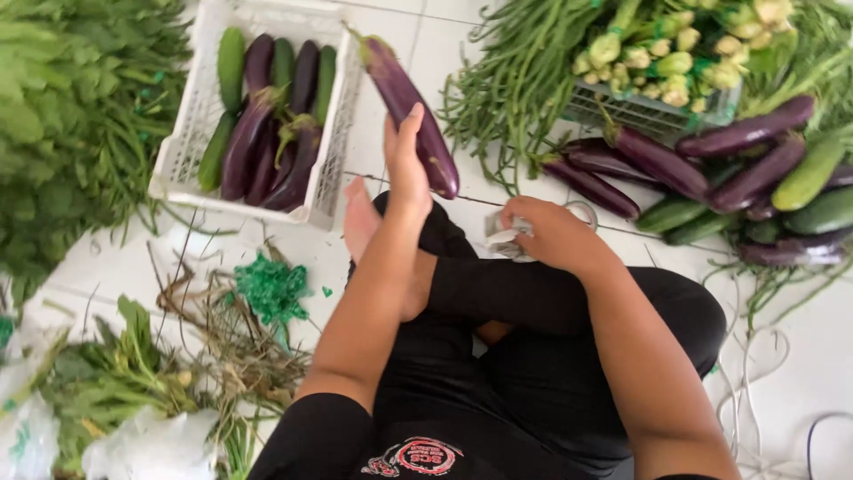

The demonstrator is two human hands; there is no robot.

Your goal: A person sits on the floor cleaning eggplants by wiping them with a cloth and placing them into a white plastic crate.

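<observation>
A white tiled floor (391, 133) is lying under everything, its dark grout lines showing and soft daylight falling evenly across it. Leafy greens (62, 116) are spreading along its left edge, and dry stalks and scraps (222, 329) are littering the tiles nearby.

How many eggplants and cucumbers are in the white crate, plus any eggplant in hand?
Eggplants in the white crate: 5
Cucumbers in the crate: 4
Eggplant in the left hand: 1
Total: 10
</observation>
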